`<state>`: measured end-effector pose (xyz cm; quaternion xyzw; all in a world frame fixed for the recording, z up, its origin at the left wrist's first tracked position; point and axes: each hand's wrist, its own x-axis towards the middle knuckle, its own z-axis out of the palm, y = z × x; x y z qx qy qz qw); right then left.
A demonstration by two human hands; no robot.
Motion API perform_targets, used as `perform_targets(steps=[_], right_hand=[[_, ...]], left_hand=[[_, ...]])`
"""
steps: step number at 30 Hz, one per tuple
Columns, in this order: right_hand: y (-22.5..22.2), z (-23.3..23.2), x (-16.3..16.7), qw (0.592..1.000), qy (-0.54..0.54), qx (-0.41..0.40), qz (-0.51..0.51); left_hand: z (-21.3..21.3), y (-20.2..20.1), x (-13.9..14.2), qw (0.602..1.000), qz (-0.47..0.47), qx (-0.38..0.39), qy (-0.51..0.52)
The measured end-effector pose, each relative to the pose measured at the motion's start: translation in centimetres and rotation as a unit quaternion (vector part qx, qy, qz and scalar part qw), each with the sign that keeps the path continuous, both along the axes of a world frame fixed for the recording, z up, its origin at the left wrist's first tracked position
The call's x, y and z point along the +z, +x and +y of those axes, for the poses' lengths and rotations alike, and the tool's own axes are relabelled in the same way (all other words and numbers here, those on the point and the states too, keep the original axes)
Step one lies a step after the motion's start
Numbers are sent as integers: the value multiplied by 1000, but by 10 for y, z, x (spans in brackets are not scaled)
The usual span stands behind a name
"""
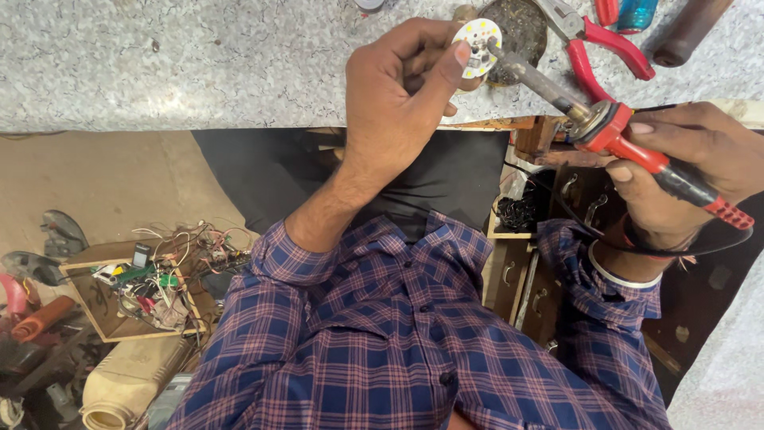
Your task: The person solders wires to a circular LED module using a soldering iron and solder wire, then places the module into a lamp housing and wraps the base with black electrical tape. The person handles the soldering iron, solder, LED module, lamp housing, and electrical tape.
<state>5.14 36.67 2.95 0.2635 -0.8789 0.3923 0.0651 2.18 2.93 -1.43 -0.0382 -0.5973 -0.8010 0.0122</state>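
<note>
Red-handled pliers (pixel 593 49) lay on the speckled stone counter (pixel 199 64), and a tray of tangled wires (pixel 135 291) sat on the floor.

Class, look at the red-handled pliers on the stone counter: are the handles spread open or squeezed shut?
Spread open. The red-handled pliers lie on the speckled counter with their two handles splayed apart, and neither hand touches them.

Two hands are at work: the left hand (pixel 402 95) pinches one round white LED board (pixel 477 48), and the right hand (pixel 688 171) grips one red soldering iron (pixel 629 139). On the counter (pixel 199 64) lie one pair of red pliers (pixel 593 44), one round dark dish (pixel 521 28) and one brown handle (pixel 688 32). Below sit one wooden tray (pixel 95 306) of wires, one cream jug (pixel 127 382) and two drawers (pixel 525 291).
</note>
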Motion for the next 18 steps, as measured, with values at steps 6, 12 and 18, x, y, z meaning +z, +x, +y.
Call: perform_targets(steps=[6, 12, 18], right_hand=[[-4, -1, 7, 999, 15, 33, 23], [-29, -31, 40, 979, 110, 161, 55], [-18, -58, 48, 985, 45, 127, 109]], left_hand=[[-1, 0, 1, 1000, -1, -3, -10], [-2, -1, 1, 1000, 19, -8, -12], [-3, -2, 0, 1000, 17, -6, 0]])
